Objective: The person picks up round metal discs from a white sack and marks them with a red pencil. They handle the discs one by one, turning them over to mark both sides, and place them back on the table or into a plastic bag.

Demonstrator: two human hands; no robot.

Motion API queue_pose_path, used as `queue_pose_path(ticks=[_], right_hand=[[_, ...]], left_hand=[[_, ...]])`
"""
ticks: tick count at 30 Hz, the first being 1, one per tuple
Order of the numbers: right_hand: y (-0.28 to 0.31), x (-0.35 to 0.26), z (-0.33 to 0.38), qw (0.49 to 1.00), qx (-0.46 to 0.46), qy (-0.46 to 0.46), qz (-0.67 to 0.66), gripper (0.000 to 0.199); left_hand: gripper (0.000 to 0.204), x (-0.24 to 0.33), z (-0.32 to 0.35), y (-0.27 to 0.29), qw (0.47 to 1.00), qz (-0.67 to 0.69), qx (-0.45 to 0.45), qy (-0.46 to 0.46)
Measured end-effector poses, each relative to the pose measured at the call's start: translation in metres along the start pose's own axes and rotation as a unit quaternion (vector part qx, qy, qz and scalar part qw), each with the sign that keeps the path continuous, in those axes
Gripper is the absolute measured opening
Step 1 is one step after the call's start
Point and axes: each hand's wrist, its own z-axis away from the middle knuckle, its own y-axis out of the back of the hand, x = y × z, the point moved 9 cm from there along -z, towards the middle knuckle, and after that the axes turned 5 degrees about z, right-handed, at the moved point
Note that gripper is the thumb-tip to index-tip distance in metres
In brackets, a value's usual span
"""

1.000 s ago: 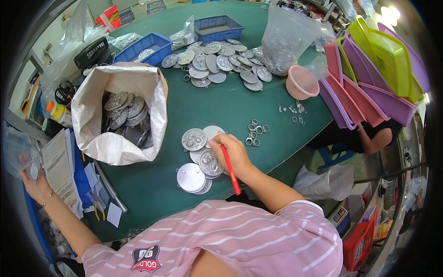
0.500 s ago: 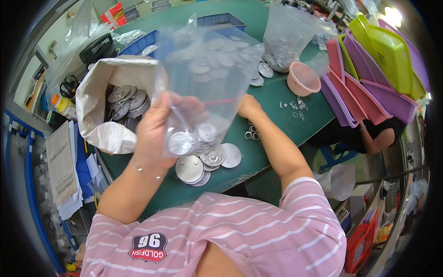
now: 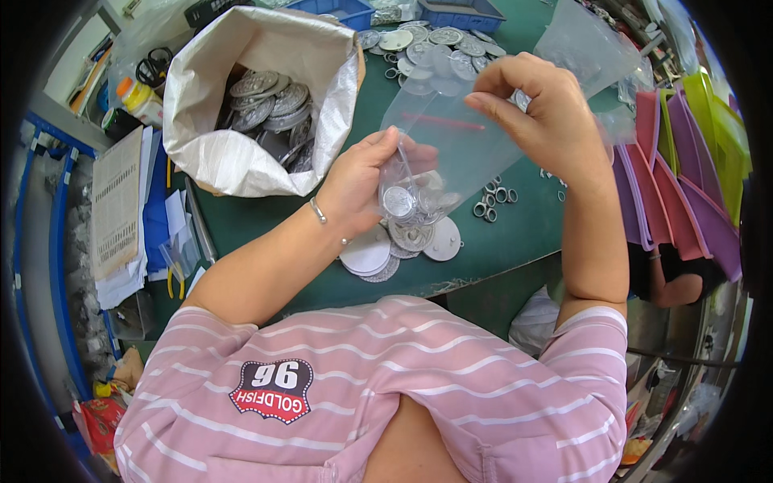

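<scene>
My left hand (image 3: pixel 366 165) is closed on the lower side of a clear plastic zip bag (image 3: pixel 451 149), which has a red stripe near its mouth. Round silver metal pieces (image 3: pixel 399 203) lie in the bottom of the bag. My right hand (image 3: pixel 547 121) is raised at the bag's open end with its fingers curled. A small shiny silver piece (image 3: pixel 520 99) shows inside those fingers; whether they also pinch the bag's edge I cannot tell. Below the bag, large silver medallions (image 3: pixel 443 240) are heaped on the green table (image 3: pixel 338 282). Several small metal rings (image 3: pixel 490 211) sit beside them.
A white woven sack (image 3: pixel 193 121) of medallions stands at left. More medallions (image 3: pixel 447 36) are spread near blue trays (image 3: pixel 463 12) at the far side. Stacked coloured plastic bins (image 3: pixel 684 177) rise at right, with another person's arm (image 3: pixel 672 286) below them.
My right hand has lifted from the table to the bag's mouth, a small silver piece now showing in it. The bag tilts to the right in my left hand. The whole view has shifted.
</scene>
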Motion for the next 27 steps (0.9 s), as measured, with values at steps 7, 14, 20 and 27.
queue_pose_path(ticks=[7,14,20,27], right_hand=[[0.009,-0.036,-0.016,0.989,0.048,0.032,-0.140,0.010],[0.041,-0.006,-0.031,0.894,0.163,-0.190,-0.371,0.014],[0.048,0.023,-0.022,0.904,0.135,-0.171,-0.368,0.010],[0.025,0.029,0.021,0.879,-0.142,-0.270,-0.367,0.011]], left_hand=[[0.054,-0.018,-0.011,0.002,0.988,0.098,-0.107,0.045],[0.105,-0.035,-0.001,-0.004,0.959,0.185,-0.197,0.088],[0.074,-0.027,-0.016,-0.019,0.983,0.056,-0.172,-0.036],[0.056,-0.007,-0.003,-0.015,0.981,0.046,-0.186,-0.009]])
